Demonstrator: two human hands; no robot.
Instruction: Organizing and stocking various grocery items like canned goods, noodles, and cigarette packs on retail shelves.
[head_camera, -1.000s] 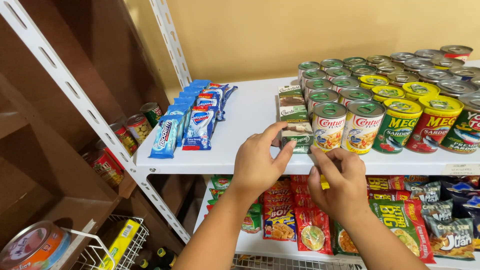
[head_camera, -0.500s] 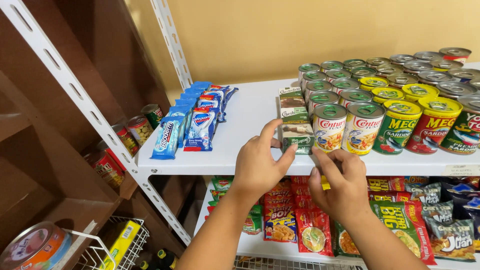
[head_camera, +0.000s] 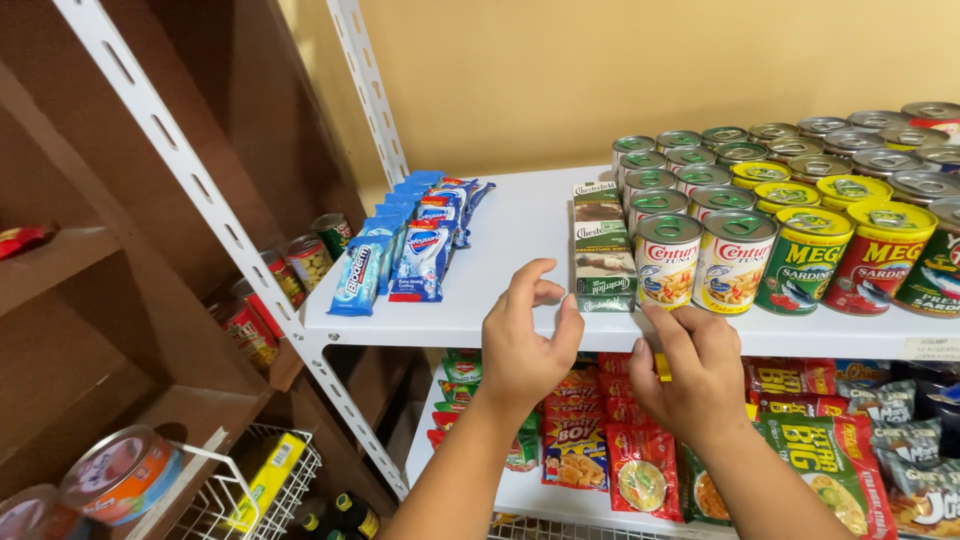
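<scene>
Looking down from my head camera, my left hand (head_camera: 520, 345) is up at the front edge of the white shelf (head_camera: 520, 235), thumb and fingers (head_camera: 528, 275) loosely spread and curled, grasping nothing. Its fingertips sit just beside the front green carton (head_camera: 604, 275), the nearest of a short row of small green and brown boxes running back toward the wall. My right hand (head_camera: 695, 375) hangs just below the shelf lip, fingers bent toward the base of the first white-labelled tuna can (head_camera: 667, 258); something small and yellow (head_camera: 662, 366) shows at its edge, perhaps a shelf tag, and I cannot tell whether I am pinching it.

To the right of the cartons stand rows of cans: white tuna labels, then a green sardine can (head_camera: 802, 258) and a red one (head_camera: 879, 255), with more tins behind. To the left, well apart from my hands, lie blue and white soap packs (head_camera: 420, 255) in two files.

As I judge it, squaring the carton row goes best if I press flat on the front face with the left fingertips, keep it touching the neighbouring can without tipping it, and steady the can with my right hand.

Below, the lower shelf holds red snack packets (head_camera: 578, 450).
</scene>
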